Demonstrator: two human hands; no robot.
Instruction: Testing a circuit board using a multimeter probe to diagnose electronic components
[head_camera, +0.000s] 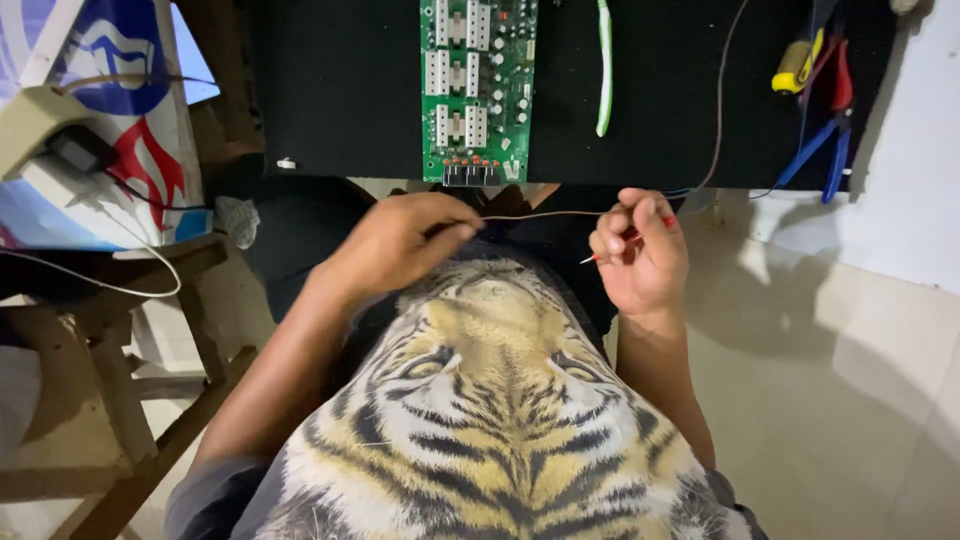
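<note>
Nearest the camera is the person's tiger-print shirt (480, 420), and just beyond it both hands work over the lap. The left hand (400, 240) has its fingers closed in a pinch on one end of a thin brown wire (540, 214), which runs taut to the right hand (640, 250). That hand is curled shut around the wire and also grips a slim red-handled tool (625, 243) whose metal tip pokes out toward the left; what kind of tool it is cannot be told. The wire goes on past the right hand and climbs up across the black mat (340, 90). The step in hand looks like preparing or straightening a stretch of wire held between the two hands; the next move likely calls for keeping the wire tight and bringing the tool tip exactly onto it. Farther off, a green circuit board (478, 90) lies on the mat, a white-and-green toothbrush (604, 70) just right of it, and blue and red pliers (835, 120) at the far right. A wooden stool (130, 330) stands at the left.
</note>
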